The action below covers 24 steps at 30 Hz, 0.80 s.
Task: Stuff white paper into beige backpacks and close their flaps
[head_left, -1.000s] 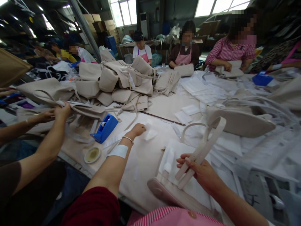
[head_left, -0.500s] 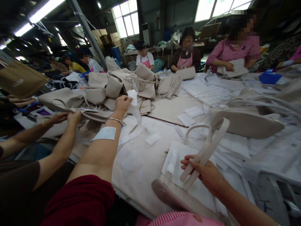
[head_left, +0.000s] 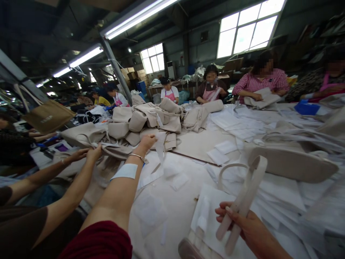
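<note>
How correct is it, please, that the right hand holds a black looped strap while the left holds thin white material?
The colour is wrong: the head view shows a pale beige looped strap in the right hand. The left hand does hold thin white material.

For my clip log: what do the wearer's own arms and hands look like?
The left arm has a dark red sleeve, pale blue patch on the forearm and thin, shiny bangle. The visible right forearm is bare. Left hand and right hand: no gloves.

Left arm (head_left: 120, 194) outstretched, grip (head_left: 147, 142) pinched
</note>
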### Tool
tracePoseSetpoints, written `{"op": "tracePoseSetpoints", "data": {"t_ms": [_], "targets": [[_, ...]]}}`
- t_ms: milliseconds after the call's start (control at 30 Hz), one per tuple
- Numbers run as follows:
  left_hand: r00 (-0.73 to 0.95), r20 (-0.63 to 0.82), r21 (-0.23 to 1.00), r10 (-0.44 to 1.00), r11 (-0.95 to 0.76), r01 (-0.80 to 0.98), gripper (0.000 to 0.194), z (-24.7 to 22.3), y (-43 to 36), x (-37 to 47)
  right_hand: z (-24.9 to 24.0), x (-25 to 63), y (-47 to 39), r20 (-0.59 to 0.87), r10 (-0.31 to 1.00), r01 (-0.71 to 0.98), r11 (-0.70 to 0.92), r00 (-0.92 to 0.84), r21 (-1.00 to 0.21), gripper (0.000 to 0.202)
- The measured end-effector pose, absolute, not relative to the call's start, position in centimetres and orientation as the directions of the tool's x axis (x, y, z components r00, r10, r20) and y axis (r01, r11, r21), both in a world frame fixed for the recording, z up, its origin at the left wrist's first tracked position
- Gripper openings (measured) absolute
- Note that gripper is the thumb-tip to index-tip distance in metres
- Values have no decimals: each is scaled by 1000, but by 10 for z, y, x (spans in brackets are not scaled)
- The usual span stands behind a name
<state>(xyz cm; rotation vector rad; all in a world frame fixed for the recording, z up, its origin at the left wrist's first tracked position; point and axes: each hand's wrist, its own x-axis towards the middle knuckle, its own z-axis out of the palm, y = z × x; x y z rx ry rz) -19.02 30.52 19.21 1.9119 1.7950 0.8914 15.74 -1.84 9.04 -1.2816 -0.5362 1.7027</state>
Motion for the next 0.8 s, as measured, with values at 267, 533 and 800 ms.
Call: {"op": "tracePoseSetpoints", "data": {"t_ms": [267,533,800], "targets": [[82,214,842,973,-227,489,32,211,257,-155,106,164,-14,-394,916,-349,-396,-81,-849,49],[277,71,843,958,-206,496,36,195,124,-63,135,144,15,21,976,-151,-12,-218,-988,32],[529,-221,874,820,-75,481,25,167,33,-64,136,135,8,-160,971,-360,-216,-178,-907,52]]}}
